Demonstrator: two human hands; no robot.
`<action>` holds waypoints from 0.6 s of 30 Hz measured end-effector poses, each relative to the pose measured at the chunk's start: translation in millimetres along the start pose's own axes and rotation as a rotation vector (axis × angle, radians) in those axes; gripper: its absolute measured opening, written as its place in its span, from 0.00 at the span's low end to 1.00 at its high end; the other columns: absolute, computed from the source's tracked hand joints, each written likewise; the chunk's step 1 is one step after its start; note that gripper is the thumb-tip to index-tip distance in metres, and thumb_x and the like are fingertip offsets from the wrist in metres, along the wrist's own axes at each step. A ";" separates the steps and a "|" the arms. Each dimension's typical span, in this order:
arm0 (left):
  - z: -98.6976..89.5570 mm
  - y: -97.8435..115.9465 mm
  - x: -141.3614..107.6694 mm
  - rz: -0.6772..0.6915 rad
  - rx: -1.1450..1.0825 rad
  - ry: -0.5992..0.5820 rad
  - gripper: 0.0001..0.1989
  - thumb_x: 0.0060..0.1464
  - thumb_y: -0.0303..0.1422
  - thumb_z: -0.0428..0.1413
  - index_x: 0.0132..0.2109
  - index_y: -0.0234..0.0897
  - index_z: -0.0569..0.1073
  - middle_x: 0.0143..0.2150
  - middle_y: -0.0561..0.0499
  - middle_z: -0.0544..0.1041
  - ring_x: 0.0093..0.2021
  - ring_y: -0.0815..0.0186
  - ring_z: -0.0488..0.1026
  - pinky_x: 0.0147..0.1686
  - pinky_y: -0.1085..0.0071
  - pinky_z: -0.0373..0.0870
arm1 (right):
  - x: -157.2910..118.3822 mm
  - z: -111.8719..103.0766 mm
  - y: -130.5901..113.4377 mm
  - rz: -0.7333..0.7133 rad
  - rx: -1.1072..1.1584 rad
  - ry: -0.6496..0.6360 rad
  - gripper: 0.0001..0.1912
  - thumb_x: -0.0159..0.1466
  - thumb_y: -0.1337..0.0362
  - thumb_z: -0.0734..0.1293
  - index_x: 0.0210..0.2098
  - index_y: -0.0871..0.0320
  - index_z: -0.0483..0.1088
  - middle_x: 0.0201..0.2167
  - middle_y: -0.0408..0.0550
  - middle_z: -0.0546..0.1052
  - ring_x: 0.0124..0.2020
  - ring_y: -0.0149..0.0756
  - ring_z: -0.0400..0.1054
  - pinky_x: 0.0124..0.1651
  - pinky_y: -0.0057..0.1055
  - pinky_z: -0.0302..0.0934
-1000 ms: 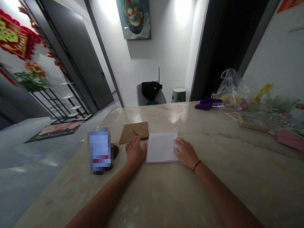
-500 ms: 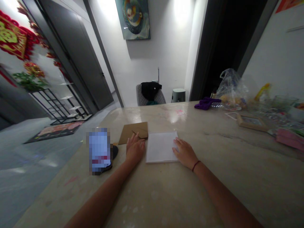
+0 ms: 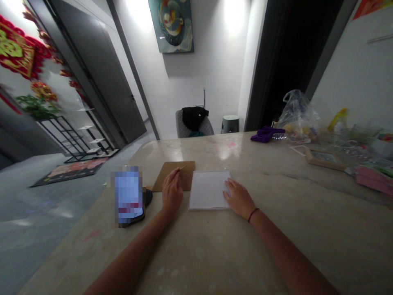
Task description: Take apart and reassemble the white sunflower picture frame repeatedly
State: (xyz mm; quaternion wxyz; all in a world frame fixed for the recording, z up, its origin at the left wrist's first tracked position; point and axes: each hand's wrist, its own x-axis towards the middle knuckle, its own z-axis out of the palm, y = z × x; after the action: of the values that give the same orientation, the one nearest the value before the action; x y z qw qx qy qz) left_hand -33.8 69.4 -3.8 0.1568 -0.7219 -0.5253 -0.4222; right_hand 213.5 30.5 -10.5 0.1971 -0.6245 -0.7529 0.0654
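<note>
A white square frame [image 3: 209, 191] lies flat on the pale stone-like table, a thin rim around its white face. My right hand [image 3: 241, 197] rests on its right edge, fingers stretched out over the rim. To the left of the frame is a brown square board [image 3: 162, 178], which looks like cardboard. Over that board, my left hand [image 3: 172, 191] has its fingers drawn together. From its fingertips sticks a thin, pointed, light brown piece [image 3: 183, 167], too small to tell whether it is attached to the board.
A phone [image 3: 129, 194] with a lit, blurred screen stands at the left. Toward the back right are a purple cloth [image 3: 266, 134], a clear plastic bag [image 3: 297, 119], a small wooden picture frame [image 3: 325, 159] and a pink packet [image 3: 373, 178]. Beyond the table stands a chair [image 3: 181, 124].
My left hand has lifted slightly and its spread fingers have closed round the thin piece. The brown board has shifted a little right and nearer. My right hand stays on the frame.
</note>
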 end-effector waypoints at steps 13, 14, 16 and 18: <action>-18.5 41.1 4.5 0.160 -0.170 0.034 0.22 0.57 0.25 0.46 0.58 0.40 0.61 0.55 0.45 0.68 0.54 0.63 0.66 0.52 0.62 0.65 | 4.2 6.4 6.3 -0.040 0.213 0.063 0.19 0.61 0.64 0.57 0.49 0.65 0.67 0.54 0.58 0.67 0.58 0.42 0.57 0.60 0.40 0.48; -16.2 44.4 0.3 0.205 -0.205 0.001 0.22 0.57 0.24 0.45 0.58 0.40 0.60 0.55 0.45 0.68 0.54 0.63 0.66 0.52 0.62 0.66 | 4.8 5.4 4.5 -0.028 0.249 0.100 0.18 0.62 0.63 0.56 0.47 0.63 0.69 0.51 0.56 0.70 0.57 0.42 0.58 0.59 0.42 0.48; -12.5 50.6 -7.2 0.287 -0.264 -0.045 0.24 0.57 0.24 0.44 0.60 0.41 0.57 0.56 0.45 0.67 0.55 0.63 0.65 0.52 0.62 0.67 | 5.0 3.1 -1.6 -0.022 0.321 0.181 0.17 0.63 0.60 0.56 0.42 0.59 0.72 0.44 0.53 0.74 0.53 0.43 0.61 0.57 0.44 0.51; -10.9 56.0 -12.4 0.349 -0.304 -0.077 0.25 0.57 0.23 0.43 0.61 0.41 0.54 0.58 0.45 0.65 0.56 0.63 0.64 0.52 0.62 0.67 | 3.9 1.6 -9.6 -0.037 0.394 0.240 0.16 0.61 0.58 0.59 0.41 0.59 0.72 0.38 0.53 0.76 0.47 0.42 0.66 0.53 0.42 0.55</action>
State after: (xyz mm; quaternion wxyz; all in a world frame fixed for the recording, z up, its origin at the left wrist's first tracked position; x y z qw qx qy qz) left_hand 10.1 32.0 5.3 0.0971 -0.8327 -0.3284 -0.4351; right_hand 203.6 32.5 -7.9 0.4046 -0.5634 -0.7079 0.1329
